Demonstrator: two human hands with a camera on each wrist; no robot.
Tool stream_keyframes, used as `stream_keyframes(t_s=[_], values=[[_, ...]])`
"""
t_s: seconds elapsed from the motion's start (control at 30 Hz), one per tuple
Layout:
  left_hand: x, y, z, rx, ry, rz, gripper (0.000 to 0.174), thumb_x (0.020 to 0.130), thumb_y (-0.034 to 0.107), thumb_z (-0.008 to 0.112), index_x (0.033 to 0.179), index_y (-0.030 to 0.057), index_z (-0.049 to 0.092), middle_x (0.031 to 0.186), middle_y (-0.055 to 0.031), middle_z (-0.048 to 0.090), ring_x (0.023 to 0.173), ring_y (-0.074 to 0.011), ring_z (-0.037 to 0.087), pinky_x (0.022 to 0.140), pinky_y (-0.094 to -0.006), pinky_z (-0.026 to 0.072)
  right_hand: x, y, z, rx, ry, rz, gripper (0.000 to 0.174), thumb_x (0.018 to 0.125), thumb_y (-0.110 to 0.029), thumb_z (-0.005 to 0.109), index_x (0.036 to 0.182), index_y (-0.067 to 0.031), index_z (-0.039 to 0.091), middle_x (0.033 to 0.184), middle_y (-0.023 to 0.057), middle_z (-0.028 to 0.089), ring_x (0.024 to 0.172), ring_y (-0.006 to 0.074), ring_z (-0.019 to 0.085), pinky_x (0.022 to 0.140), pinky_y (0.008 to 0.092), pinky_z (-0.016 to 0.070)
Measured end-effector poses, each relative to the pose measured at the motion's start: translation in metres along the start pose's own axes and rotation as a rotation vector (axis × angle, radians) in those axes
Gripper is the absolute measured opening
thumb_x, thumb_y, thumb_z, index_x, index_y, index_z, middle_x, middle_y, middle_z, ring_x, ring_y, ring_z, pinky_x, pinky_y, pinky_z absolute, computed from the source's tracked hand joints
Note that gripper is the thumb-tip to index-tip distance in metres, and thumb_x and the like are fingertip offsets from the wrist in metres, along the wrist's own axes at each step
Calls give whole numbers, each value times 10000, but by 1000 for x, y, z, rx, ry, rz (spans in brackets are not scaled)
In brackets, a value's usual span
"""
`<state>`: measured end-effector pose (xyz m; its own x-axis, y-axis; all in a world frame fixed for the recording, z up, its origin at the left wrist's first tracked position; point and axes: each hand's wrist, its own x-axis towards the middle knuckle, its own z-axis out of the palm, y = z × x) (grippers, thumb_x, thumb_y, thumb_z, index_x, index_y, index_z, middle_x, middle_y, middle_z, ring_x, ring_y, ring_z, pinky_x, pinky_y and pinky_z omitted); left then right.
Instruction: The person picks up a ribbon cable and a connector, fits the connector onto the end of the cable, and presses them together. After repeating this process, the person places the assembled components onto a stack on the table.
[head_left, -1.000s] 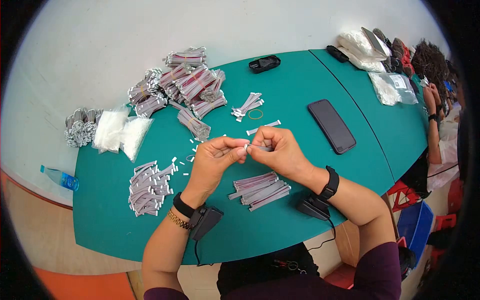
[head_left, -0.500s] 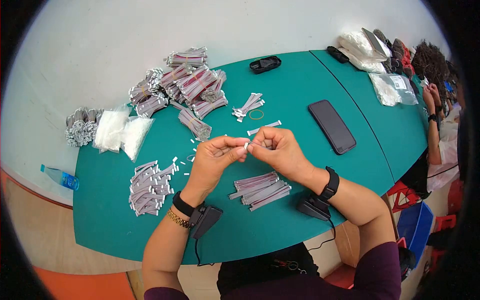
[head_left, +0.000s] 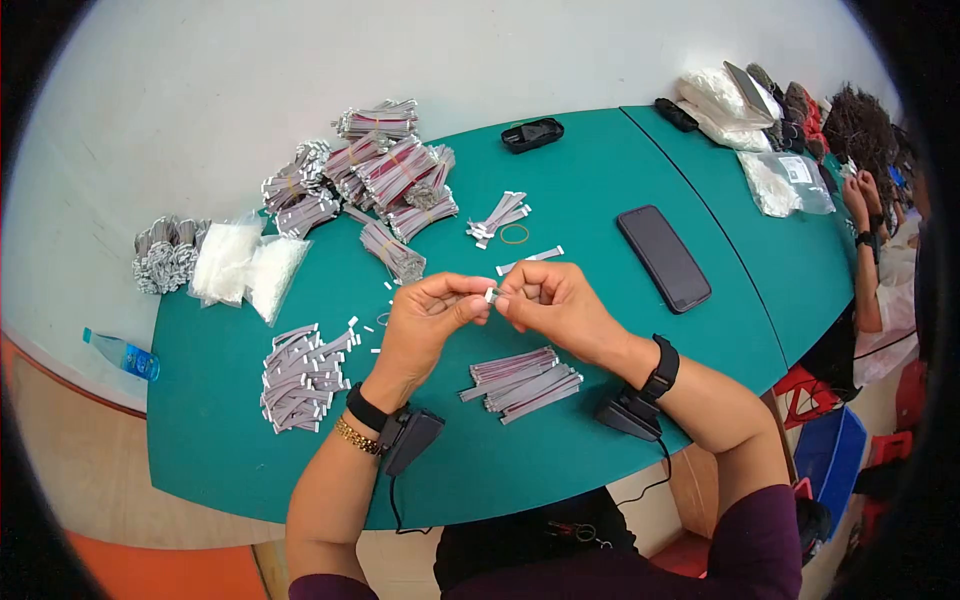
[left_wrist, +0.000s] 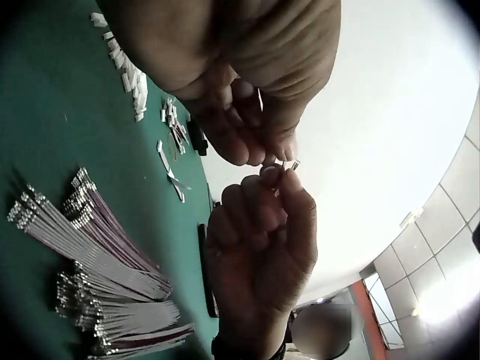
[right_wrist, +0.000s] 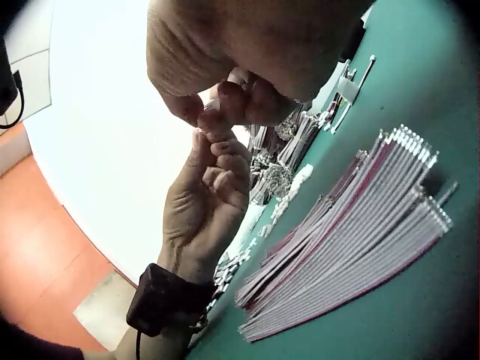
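My left hand (head_left: 425, 318) pinches a small white connector (head_left: 491, 295) between thumb and fingertips, above the middle of the table. Right against it, the thumb and index finger of my right hand (head_left: 562, 308) pinch the end of a grey ribbon cable, mostly hidden by the fingers. In the left wrist view the fingertips of both hands meet around the small pale piece (left_wrist: 288, 164). Below the hands lies a stack of grey and purple ribbon cables (head_left: 525, 382) with bare ends. To the left is a loose heap of cables with white connectors (head_left: 300, 380).
Banded cable bundles (head_left: 395, 170) are piled at the back left, beside bags of white connectors (head_left: 222, 262). A few cables (head_left: 497, 218), a rubber band (head_left: 514, 234) and a phone (head_left: 664, 258) lie beyond my right hand. A bottle (head_left: 122, 354) lies at the left edge.
The right fingertips have shifted slightly and the cable strip seen across them earlier is now mostly hidden. More of the white connector shows at the left fingertips.
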<state>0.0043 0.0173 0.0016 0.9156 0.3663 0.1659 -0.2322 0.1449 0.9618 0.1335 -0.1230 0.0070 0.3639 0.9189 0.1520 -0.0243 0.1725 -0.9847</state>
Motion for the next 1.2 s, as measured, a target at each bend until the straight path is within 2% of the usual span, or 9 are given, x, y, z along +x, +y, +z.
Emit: stream_keyframes(t_s=[0.1, 0.2, 0.73, 0.9, 1.0, 1.2], values=[[0, -2, -1, -32, -11, -4, 179, 834, 57, 663, 998, -11, 646, 923, -61, 657, 803, -100, 597, 725, -232, 496, -2, 0, -1, -24, -22, 20, 118, 869, -115, 628, 800, -31, 582, 619, -24, 539, 547, 10, 466, 472, 181, 335], [-1, 0, 1, -85, -26, -21, 172, 832, 50, 663, 992, -9, 645, 947, -65, 654, 817, -105, 598, 731, -237, 495, -3, -2, 3, 1, -9, -26, 141, 879, -134, 617, 774, -43, 593, 594, -45, 526, 526, -10, 425, 447, 174, 285], [-2, -11, 3, -79, -29, 140, 136, 809, 15, 675, 943, 1, 656, 924, -68, 638, 832, -128, 607, 726, -248, 507, -11, -14, 9, -22, 1, -30, 134, 889, -127, 602, 806, -22, 610, 618, -27, 549, 548, 6, 452, 473, 179, 320], [-3, -4, 6, -83, -10, 93, 142, 831, 51, 663, 961, -2, 644, 923, -71, 640, 821, -119, 600, 718, -238, 497, -9, -12, 11, 5, 2, -41, 141, 894, -140, 594, 813, -26, 612, 623, -27, 551, 549, 6, 443, 479, 179, 321], [-1, -4, 5, -116, -16, 48, 165, 845, 79, 656, 986, -1, 629, 920, -69, 641, 809, -112, 590, 721, -237, 486, -8, -17, 8, -53, 9, 28, 153, 900, -155, 582, 817, -31, 610, 633, -26, 557, 559, 5, 441, 487, 178, 321], [-1, -1, 5, -134, -27, -4, 135, 859, 65, 628, 978, 8, 599, 908, -52, 623, 789, -101, 567, 718, -232, 464, -5, -7, 4, 21, 20, -50, 158, 909, -160, 568, 822, -33, 602, 669, -13, 595, 553, -1, 444, 474, 170, 310]])
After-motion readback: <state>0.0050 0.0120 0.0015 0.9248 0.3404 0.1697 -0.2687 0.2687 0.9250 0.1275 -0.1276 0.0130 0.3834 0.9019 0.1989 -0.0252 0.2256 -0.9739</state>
